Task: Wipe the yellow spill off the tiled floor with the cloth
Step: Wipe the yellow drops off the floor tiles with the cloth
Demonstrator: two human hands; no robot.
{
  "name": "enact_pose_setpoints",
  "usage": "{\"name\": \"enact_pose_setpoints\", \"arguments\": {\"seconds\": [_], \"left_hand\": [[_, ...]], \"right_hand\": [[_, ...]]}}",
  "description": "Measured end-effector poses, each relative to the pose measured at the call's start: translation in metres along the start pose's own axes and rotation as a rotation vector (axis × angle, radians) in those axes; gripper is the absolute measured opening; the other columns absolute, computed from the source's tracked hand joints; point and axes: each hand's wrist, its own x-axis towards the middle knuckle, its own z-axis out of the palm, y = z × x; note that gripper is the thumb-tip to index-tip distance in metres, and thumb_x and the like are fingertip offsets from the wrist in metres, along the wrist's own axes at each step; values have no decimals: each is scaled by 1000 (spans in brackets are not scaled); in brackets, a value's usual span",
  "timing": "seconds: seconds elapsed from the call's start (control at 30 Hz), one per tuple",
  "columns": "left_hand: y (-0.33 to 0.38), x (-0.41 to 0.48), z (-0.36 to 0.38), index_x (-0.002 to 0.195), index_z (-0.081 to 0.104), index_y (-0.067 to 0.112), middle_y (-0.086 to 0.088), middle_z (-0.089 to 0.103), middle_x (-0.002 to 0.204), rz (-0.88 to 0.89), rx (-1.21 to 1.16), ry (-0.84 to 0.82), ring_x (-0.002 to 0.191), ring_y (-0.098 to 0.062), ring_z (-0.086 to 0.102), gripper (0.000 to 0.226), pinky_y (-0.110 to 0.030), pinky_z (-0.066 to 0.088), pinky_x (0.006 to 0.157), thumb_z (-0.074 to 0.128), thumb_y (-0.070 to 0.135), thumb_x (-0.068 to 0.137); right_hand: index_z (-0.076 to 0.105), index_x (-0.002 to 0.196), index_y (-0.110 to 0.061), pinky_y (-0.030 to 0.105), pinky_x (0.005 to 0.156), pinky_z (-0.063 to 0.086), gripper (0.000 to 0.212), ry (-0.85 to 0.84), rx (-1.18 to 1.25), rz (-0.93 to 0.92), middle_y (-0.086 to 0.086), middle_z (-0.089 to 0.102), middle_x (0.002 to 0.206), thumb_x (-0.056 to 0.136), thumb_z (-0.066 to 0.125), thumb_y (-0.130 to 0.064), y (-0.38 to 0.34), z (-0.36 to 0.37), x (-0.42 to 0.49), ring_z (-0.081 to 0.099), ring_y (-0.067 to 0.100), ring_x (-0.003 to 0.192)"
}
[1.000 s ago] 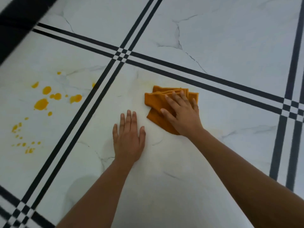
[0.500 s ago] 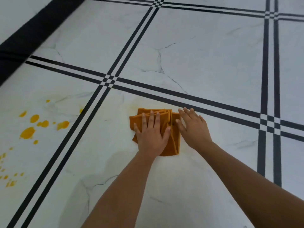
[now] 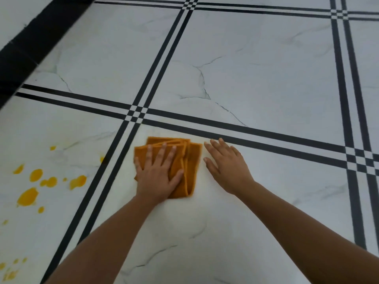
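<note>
We noted a swap: the folded orange cloth (image 3: 187, 160), pinned under the right hand (image 3: 226, 167) a second ago, now sat under the left hand (image 3: 159, 175). Left hand lay flat, fingers spread, pressing the cloth to the tiled floor (image 3: 266, 83), not clenched round it. Right hand had come off, released, palm down on bare tile just beside the cloth's right edge, holding nothing. Cloth stayed on the centre tile, near the black double stripe (image 3: 114, 152). Yellow spill (image 3: 27, 196) still lay untouched on the next tile to the left, across that stripe, well apart from the cloth; drops and bigger blobs all wet-looking. We judged the handover set up a leftward sweep, since the left hand reaches that side easier. Wiping of those blobs not yet begun.
</note>
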Motion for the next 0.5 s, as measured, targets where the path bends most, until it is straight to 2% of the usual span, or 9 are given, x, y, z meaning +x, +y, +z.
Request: {"name": "enact_pose_setpoints", "arguments": {"seconds": [0.07,0.17,0.2,0.23,0.3,0.33,0.43,0.47,0.5], "left_hand": [[-12,-1,-2,148,5,38,2,7,158,-109,-28,26,143,-37,3,73,-64,-2,106,10,72,84],[-41,-15,1,147,5,40,1,7,157,118,42,-15,142,-39,6,71,-69,4,105,10,73,84],[-56,-13,-2,146,3,42,1,7,157,122,58,-14,142,-39,7,71,-70,6,106,8,74,84],[-70,-8,-7,146,2,43,2,7,157,29,55,-12,142,-39,5,73,-69,6,106,7,76,81],[-93,-6,-14,146,1,42,1,6,158,-268,-11,23,143,-39,0,77,-67,1,106,4,75,77],[-95,-12,-14,147,4,40,0,6,158,-321,-27,38,142,-39,-1,79,-68,1,105,4,75,76],[-116,-40,-8,147,15,39,-1,16,157,-101,19,27,141,-41,10,75,-70,10,102,12,75,81],[-132,-41,-9,146,17,40,-1,18,156,-77,27,29,141,-41,12,74,-71,11,102,13,75,81],[-144,-35,-14,146,17,41,-1,17,157,-134,17,29,141,-40,10,76,-71,10,103,12,76,79]], "right_hand": [[14,148,-26,34,116,4,52,-15,-11,-28,-3,12,158,99,21,-43,-15,3,9,1,15,145],[16,148,-26,35,117,4,52,-8,-11,-73,-3,14,157,99,22,-43,-40,11,22,2,15,145],[16,148,-26,35,117,4,52,-12,-13,-75,-2,14,157,99,22,-42,-47,12,25,2,15,145],[16,148,-25,35,117,4,52,-20,-24,-76,-2,13,158,99,23,-42,-53,14,28,2,15,145],[14,148,-25,34,117,3,52,-43,-70,-102,-2,12,158,100,23,-42,-72,18,36,1,15,145],[13,149,-25,34,116,2,53,-53,-92,-125,-2,11,158,99,22,-42,-79,19,39,1,15,145],[14,148,-26,34,116,3,53,-66,-117,-183,-2,11,158,99,22,-43,-105,28,55,2,16,145],[14,148,-26,34,116,3,53,-66,-121,-194,-2,11,158,99,23,-43,-115,31,61,2,16,145],[15,148,-25,34,116,3,53,-65,-122,-197,-2,12,158,99,23,-43,-122,33,65,2,16,145]]}}
